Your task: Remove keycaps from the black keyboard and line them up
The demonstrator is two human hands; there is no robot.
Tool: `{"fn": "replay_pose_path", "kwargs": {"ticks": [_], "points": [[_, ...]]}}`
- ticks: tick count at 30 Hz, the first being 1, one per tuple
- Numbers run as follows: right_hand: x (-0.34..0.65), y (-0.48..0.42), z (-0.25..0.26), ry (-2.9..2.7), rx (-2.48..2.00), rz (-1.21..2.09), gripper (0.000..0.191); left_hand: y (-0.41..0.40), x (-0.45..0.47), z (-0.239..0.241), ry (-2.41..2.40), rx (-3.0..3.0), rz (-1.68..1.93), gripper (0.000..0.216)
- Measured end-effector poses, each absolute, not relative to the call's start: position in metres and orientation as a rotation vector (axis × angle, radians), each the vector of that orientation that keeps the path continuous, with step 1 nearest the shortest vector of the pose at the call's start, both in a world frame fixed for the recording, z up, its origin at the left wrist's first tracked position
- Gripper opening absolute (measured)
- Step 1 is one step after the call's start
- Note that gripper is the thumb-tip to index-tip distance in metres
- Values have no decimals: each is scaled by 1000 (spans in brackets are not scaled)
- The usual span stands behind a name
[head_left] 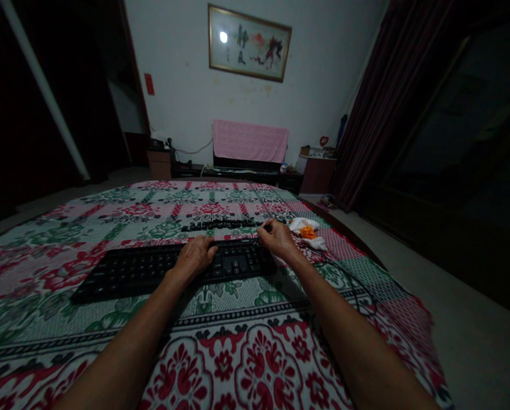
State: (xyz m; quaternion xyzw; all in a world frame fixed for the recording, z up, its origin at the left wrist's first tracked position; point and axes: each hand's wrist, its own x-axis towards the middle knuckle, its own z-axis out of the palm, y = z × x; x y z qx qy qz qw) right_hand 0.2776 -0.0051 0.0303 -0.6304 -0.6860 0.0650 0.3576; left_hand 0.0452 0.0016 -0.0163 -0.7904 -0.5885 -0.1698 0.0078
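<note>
A black keyboard (pixel 143 266) lies on the patterned cloth in front of me, with its keypad end to the right. My left hand (pixel 195 255) rests across its middle, fingers bent over the far edge and thumb apart, holding it. At the keyboard's far right corner is my right hand (pixel 277 236), its thumb and fingertips pinched together. What they hold, if anything, is too small and dark to make out. Several small black pieces, which look like loose keycaps (pixel 220 224), form a row just beyond the keyboard.
A crumpled white cloth or tissue (pixel 318 244) with an orange patch (pixel 308 232) lies right of my right hand. A black cable (pixel 353 279) loops nearby. The red, green and white tablecloth (pixel 237 319) covers the table. Farther off, a pink towel (pixel 250 140) hangs over a screen.
</note>
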Motion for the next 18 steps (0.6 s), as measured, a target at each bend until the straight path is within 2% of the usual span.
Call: {"fn": "replay_pose_path", "kwargs": {"ticks": [6, 13, 18], "points": [[289, -5, 24, -1939, -1548, 69, 27, 0, 46, -16, -1827, -2474, -517, 34], [295, -4, 8, -2200, -1616, 220, 19, -3, 47, -13, -1827, -2467, -489, 34], [297, 2, 2, -2230, -1598, 211, 18, -5, 48, -12, -1813, -2461, -497, 34]]}}
